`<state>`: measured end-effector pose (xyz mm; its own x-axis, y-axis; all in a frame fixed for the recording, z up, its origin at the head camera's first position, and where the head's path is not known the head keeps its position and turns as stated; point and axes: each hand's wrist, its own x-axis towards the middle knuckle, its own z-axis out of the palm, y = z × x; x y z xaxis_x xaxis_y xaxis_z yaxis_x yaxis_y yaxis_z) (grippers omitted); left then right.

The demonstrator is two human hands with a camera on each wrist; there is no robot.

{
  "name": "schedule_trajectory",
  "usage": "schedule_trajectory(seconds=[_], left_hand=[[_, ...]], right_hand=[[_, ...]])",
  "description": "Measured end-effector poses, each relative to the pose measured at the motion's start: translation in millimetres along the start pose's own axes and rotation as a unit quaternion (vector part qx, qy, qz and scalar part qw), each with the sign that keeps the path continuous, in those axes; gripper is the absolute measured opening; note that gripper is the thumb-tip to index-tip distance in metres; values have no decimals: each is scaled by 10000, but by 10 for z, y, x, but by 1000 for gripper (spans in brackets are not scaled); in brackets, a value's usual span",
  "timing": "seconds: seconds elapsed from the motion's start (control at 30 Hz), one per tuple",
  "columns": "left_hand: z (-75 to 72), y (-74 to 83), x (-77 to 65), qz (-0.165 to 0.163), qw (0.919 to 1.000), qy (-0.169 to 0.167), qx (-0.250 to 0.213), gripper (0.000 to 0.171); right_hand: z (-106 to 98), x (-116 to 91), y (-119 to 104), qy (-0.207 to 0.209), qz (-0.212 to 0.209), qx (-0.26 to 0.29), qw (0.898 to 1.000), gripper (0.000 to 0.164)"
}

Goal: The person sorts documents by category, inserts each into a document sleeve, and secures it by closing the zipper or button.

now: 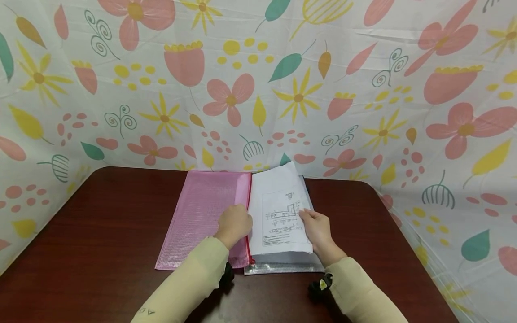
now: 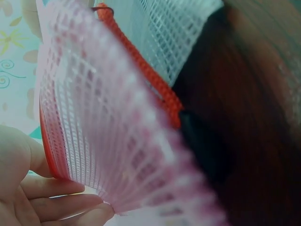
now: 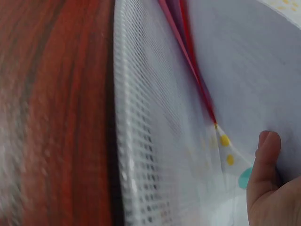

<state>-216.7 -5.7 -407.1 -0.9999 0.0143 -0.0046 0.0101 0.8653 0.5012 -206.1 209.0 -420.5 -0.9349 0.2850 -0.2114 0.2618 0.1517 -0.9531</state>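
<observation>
The left hand (image 1: 235, 224) pinches the edge of a pink mesh zip pouch (image 1: 198, 220) along its red zipper (image 1: 250, 193), the thumb on one side and the fingers on the other. The pouch lies left of the middle of a dark reddish-brown wooden table (image 1: 101, 229). The right hand (image 1: 319, 231) pinches the right edge of a white paper sheet (image 1: 274, 188), thumb on top, the other fingers largely hidden behind it. The sheet, printed with a line drawing (image 1: 282, 213), sits just right of the red zipper; whether its left edge passes inside the pink pouch cannot be told.

Beneath the sheet lies a greyish mesh pouch (image 1: 286, 268), mostly covered, its lower strip bare toward the person. The left hand and its cream sleeve (image 1: 190, 278) hide part of the pink pouch and zipper. Black wrist gear (image 1: 227, 274) sits under the left wrist, close to the pink pouch's lower corner; a black piece (image 1: 320, 287) sits by the right wrist. Behind the table hangs a white floral curtain (image 1: 161, 94), touching its far edge.
</observation>
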Motion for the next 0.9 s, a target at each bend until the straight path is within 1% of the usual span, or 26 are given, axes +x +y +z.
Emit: schedule_trajectory(seconds=[0.1,0.17,0.23,0.33,0.47,0.53,0.6,0.67,0.77,0.9], left_hand=[[-3,-13,7,48,10000,-9,5,25],[-16,-29,9,79,9999,-66,-69,25],[-37,-56,14,76,9995,-191,-224,27],[-87,-94,30,52,9978,-340,-575,36],[-132,-141,63,54,9955,-390,-864,45],[-137,-157,69,95,9951,-376,-911,45],[-138,-165,67,145,9946,-386,-952,45],[-129,-168,57,211,9944,-364,-967,45],[-111,-166,42,286,9946,-308,-945,45],[-87,-160,27,334,9951,-258,-895,45]], right_hand=[[17,-9,7,-160,65,50,9998,47],[6,-8,4,-303,99,17,9995,47],[-19,10,-2,-447,128,-96,9989,46],[-63,52,-15,-599,157,-353,9975,44],[-95,114,-33,-590,83,-694,9958,41],[-107,130,-40,-568,43,-760,9955,40],[-119,135,-52,-567,54,-720,9958,39],[-130,131,-64,-594,117,-567,9966,38],[-138,114,-82,-715,172,-370,9966,39],[-122,99,-90,-801,181,-279,9962,40]])
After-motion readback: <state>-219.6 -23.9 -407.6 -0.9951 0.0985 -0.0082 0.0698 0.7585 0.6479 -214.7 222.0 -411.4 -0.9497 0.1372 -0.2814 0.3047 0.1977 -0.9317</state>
